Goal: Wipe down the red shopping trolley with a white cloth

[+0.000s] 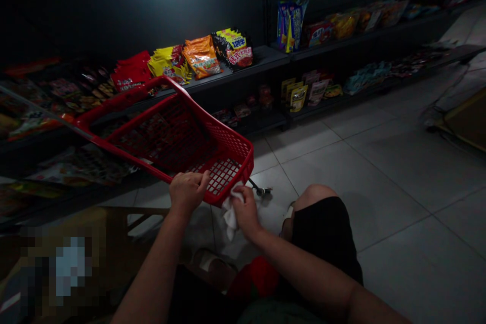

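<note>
A red plastic shopping cart (235, 144) stands in front of me, its handle end toward the shelves at the left. My left hand (186, 191) is closed over the cart basket's near rim, fingers curled to the inside. At the near right corner, my right hand (246, 211) presses a white cloth (230, 218) against the basket's outer side. The cloth hangs partly below that hand. One dark wheel (262, 192) shows past the corner; the rest of the undercarriage is mostly hidden.
Dark shelves (266, 58) with snack packets, such as orange bags (202, 56) and yellow pouches (296, 97), run along the back. Pale floor tiles (383, 177) extend right, where a brown box-like object (465, 119) stands. Another brown object (91, 243) is at lower left, partly pixelated.
</note>
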Demonstrator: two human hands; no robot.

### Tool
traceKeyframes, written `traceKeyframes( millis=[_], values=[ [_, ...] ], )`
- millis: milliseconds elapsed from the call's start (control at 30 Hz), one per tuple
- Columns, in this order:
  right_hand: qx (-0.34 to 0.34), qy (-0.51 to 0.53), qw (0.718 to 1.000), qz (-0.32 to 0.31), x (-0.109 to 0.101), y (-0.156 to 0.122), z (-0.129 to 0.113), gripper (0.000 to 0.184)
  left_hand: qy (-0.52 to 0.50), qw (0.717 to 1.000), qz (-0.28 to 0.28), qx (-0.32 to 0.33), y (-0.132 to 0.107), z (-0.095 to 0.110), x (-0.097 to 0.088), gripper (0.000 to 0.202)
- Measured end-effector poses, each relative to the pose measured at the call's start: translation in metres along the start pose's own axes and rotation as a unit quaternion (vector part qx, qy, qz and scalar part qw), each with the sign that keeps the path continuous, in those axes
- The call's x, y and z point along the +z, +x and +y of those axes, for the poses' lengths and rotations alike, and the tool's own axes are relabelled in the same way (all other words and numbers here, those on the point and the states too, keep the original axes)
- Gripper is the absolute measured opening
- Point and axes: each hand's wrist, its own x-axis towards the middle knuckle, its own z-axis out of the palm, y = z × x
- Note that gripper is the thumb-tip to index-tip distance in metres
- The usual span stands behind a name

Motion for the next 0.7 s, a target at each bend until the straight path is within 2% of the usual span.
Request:
traceKeyframes(
  millis=[67, 100, 167, 233, 300, 367, 467, 533, 600, 667, 700],
  values=[
    [0.016, -0.007, 0.999, -0.044, 0.000, -0.017, 0.009, 0.017, 0.002, 1.000, -0.002, -0.004, 0.000, -0.001, -0.001, 0.059],
    [0.032, 0.001, 0.998, -0.050, -0.003, -0.016, 0.010, 0.016, 0.003, 1.000, -0.002, -0.005, 0.000, -0.001, -0.002, 0.059],
    [0.075, 0.034, 0.997, -0.011, -0.015, 0.007, 0.007, 0.020, 0.003, 1.000, -0.003, -0.002, 0.000, 0.000, -0.002, 0.060],
    [0.103, 0.076, 0.990, 0.065, -0.027, 0.046, -0.003, 0.028, 0.000, 1.000, -0.005, 0.001, 0.000, 0.001, -0.003, 0.061],
    [0.092, 0.106, 0.983, 0.121, -0.032, 0.079, -0.014, 0.035, -0.001, 1.000, -0.009, 0.002, 0.000, 0.001, -0.003, 0.061],
    [0.067, 0.113, 0.982, 0.133, -0.028, 0.088, -0.018, 0.040, 0.000, 1.000, -0.012, 0.001, 0.000, 0.000, -0.002, 0.060],
    [0.058, 0.107, 0.988, 0.094, -0.012, 0.053, -0.008, 0.042, 0.011, 1.000, -0.024, -0.003, 0.001, -0.002, -0.002, 0.060],
    [0.079, 0.104, 0.990, 0.051, -0.003, 0.017, 0.005, 0.040, 0.026, 0.999, -0.044, -0.008, 0.002, -0.003, -0.005, 0.062],
    [0.112, 0.099, 0.989, -0.003, -0.002, -0.008, 0.014, 0.036, 0.039, 0.996, -0.079, -0.010, 0.004, 0.000, -0.010, 0.063],
    [0.146, 0.101, 0.983, -0.037, -0.010, -0.009, 0.016, 0.031, 0.030, 0.992, -0.122, -0.003, 0.004, 0.008, -0.017, 0.064],
    [0.158, 0.108, 0.981, -0.032, -0.016, -0.001, 0.013, 0.030, 0.013, 0.990, -0.141, 0.002, 0.004, 0.014, -0.020, 0.064]
  ],
)
